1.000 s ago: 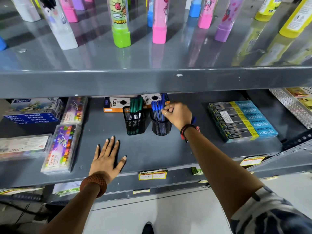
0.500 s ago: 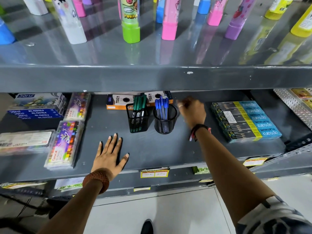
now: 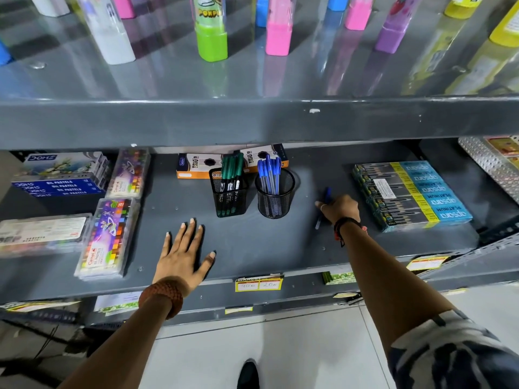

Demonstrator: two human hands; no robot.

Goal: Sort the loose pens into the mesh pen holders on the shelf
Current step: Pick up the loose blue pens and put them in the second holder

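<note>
A grey metal shelf (image 3: pixel 252 242) is viewed from above and in front. Two black mesh holders are stood side by side toward the back of the shelf, near its middle: the square holder (image 3: pixel 229 196) is loaded with green pens (image 3: pixel 230 171), and the round holder (image 3: pixel 274 193), just to its right, is loaded with blue pens (image 3: pixel 269 171). The colours are kept apart, so most of the sorting is judged done. One loose blue pen (image 3: pixel 325 196) is left lying on the shelf surface, to the right of the round holder and short of the stacked pencil boxes (image 3: pixel 415 192) near the right end. The right hand (image 3: pixel 338 207) is laid over this pen, fingers curled down around its middle; the capped tip is seen beyond the knuckles and the clear barrel below the wrist. Whether the fingers are already clamped on the pen or only closing cannot be told, as the contact is hidden beneath the hand. The left hand (image 3: pixel 182 252) is spread flat, palm down, near the front edge of the shelf, holding nothing. What remains, as judged, is lifting this pen and dropping it into the round holder with the other blues. No further loose pens are seen on the shelf.
</note>
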